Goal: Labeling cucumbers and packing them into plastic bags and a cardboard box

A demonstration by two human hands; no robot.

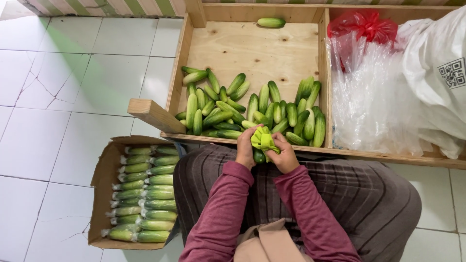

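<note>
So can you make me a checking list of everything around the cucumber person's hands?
Surface: wooden tray, part bare; white tiled floor beneath.
Job's things: yellow-green cloth wrapped round one cucumber; loose cucumber pile in the tray.
Clutter: cardboard box of wrapped cucumbers; clear plastic bags, red bag, white sack; one stray cucumber.
Grippers: left hand and right hand both grip the cloth and cucumber.
Cables: nothing seen.
Surroundings: striped wall edge.

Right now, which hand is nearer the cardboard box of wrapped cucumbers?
Left. The left hand holds the yellow-green cloth on the side toward the cardboard box; the right hand is on the cloth's far side.
</note>
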